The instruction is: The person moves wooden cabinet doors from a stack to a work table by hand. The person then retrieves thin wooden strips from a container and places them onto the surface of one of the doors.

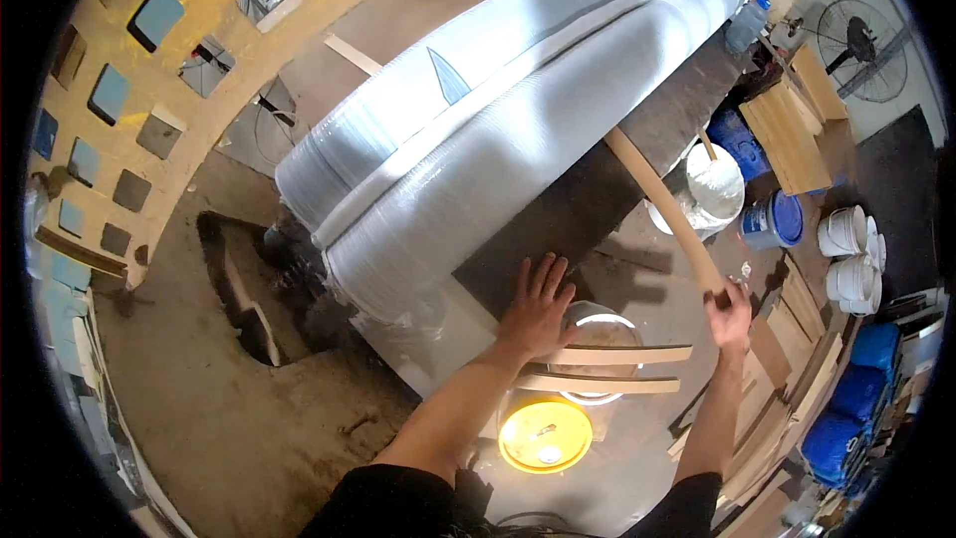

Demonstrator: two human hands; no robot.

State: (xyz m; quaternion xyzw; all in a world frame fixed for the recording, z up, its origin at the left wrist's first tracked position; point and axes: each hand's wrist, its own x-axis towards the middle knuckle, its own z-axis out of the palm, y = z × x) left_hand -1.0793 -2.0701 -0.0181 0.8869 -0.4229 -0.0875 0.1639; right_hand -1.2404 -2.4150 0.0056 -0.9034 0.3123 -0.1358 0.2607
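Note:
My right hand (730,319) is closed around the near end of a long, slightly curved wooden strip (669,207). The strip's far end reaches over the dark board (558,219), beside a large roll-like bundle (518,149) wrapped in white film. Fingers spread, my left hand (538,311) lies at the board's near edge; whether it presses on the board is hard to see. Beside its wrist, two more wooden strips (632,353) lie across an open bucket (600,317). A yellow-lidded bucket (546,435) stands just nearer.
A perforated yellow panel (174,90) curves along the left, near a dark pit (239,289) in the floor. On the right are a white bucket (713,184), a blue-lidded bucket (773,219), stacked pails (853,284), loose planks (787,389), blue bags (851,418) and a fan (861,48).

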